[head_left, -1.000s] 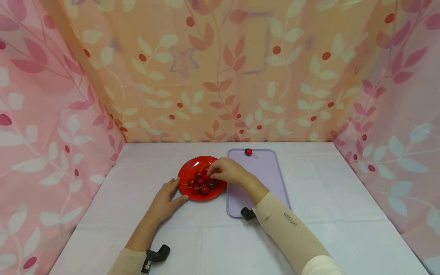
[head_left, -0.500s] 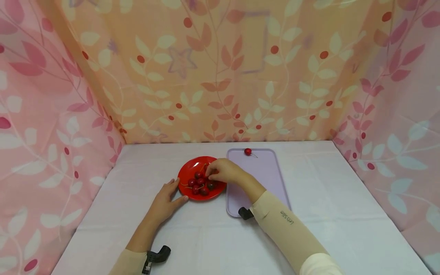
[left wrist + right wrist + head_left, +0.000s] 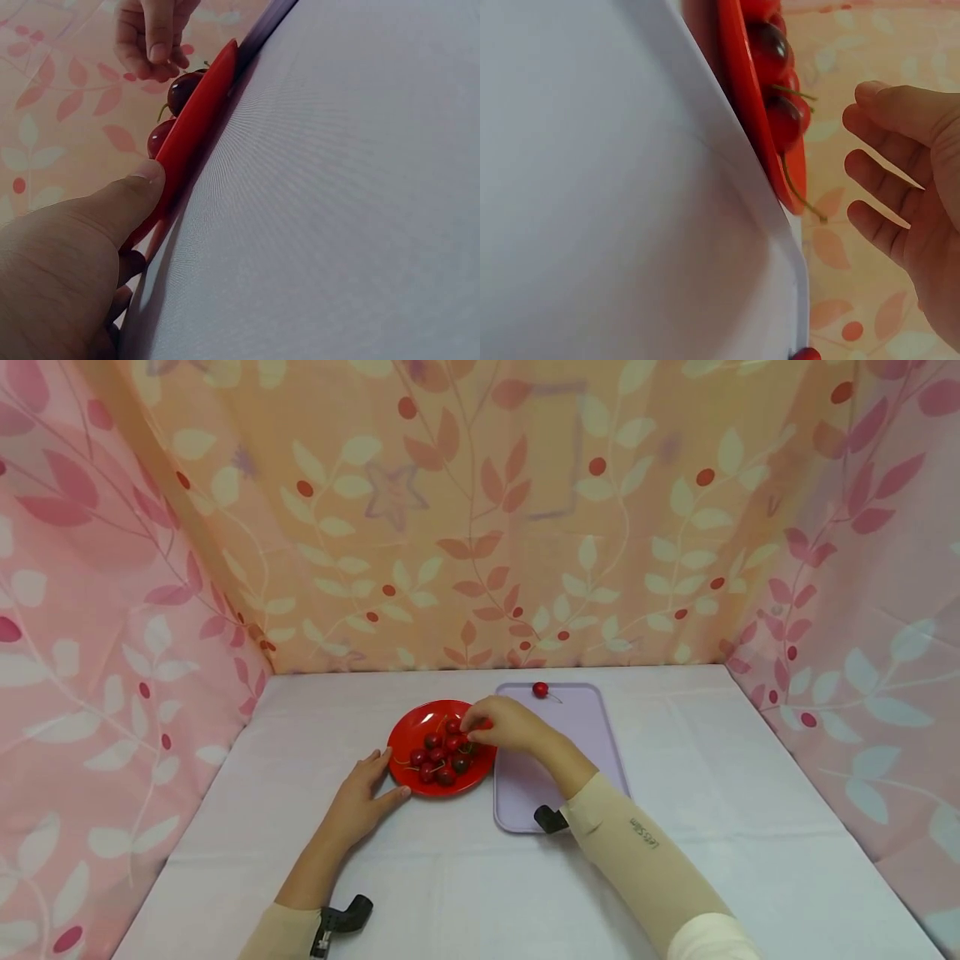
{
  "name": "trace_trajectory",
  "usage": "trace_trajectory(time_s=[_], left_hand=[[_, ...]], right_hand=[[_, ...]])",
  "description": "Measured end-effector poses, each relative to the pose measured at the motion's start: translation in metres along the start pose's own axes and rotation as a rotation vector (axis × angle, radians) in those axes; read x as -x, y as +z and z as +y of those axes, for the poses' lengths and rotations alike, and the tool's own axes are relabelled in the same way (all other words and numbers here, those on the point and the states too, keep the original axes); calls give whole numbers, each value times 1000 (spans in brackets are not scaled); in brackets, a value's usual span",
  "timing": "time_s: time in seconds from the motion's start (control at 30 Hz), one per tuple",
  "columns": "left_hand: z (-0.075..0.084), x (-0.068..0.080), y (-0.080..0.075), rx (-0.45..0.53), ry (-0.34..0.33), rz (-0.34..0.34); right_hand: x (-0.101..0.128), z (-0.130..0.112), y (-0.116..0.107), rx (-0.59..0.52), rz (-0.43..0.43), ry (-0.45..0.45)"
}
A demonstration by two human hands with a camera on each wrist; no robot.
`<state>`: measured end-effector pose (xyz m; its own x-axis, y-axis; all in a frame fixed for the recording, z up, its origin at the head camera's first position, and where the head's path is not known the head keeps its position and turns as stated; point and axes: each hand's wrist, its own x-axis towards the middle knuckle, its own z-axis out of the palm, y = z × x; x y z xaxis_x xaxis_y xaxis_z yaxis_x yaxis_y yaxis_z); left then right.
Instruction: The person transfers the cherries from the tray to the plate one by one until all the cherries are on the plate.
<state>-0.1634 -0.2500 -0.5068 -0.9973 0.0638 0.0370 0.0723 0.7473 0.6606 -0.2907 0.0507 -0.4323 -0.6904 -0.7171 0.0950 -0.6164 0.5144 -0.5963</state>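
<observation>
A table (image 3: 750, 827) spread with a pale lilac-white cloth is closed in on three sides by hanging fabric: an orange-peach panel (image 3: 480, 510) with leaf sprigs and red berries across the far edge, and pink leaf-print panels along the left and right edges. The cloth shows faint fold creases.

Near the middle of the table, toward the far edge, a red plate (image 3: 411, 733) holds a cluster of dark red cherries (image 3: 442, 760) with thin stems. Just right of it lies a lilac tray (image 3: 592, 727), its left edge touching or almost touching the plate's rim. One single cherry (image 3: 540, 690) sits alone at the tray's far edge.

The left hand (image 3: 363, 797) rests on the cloth at the plate's near-left rim, fingers loosely extended, the thumb tip pressing the rim in the left wrist view. The right hand (image 3: 506, 727) is above the plate's right side, fingertips drawn together on a picked cherry (image 3: 486, 723) pinched just over the rim beside the tray. Both forearms wear cream sleeves, each with a black mount at the wrist.
</observation>
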Motion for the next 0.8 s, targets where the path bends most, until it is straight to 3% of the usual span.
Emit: trace_trajectory(time_s=[0.4, 0.8], left_hand=[[0, 1, 0, 14, -6, 5], [-1, 1, 0, -4, -8, 4]], right_hand=[[15, 6, -19, 68, 76, 18], [24, 23, -41, 107, 154, -23]])
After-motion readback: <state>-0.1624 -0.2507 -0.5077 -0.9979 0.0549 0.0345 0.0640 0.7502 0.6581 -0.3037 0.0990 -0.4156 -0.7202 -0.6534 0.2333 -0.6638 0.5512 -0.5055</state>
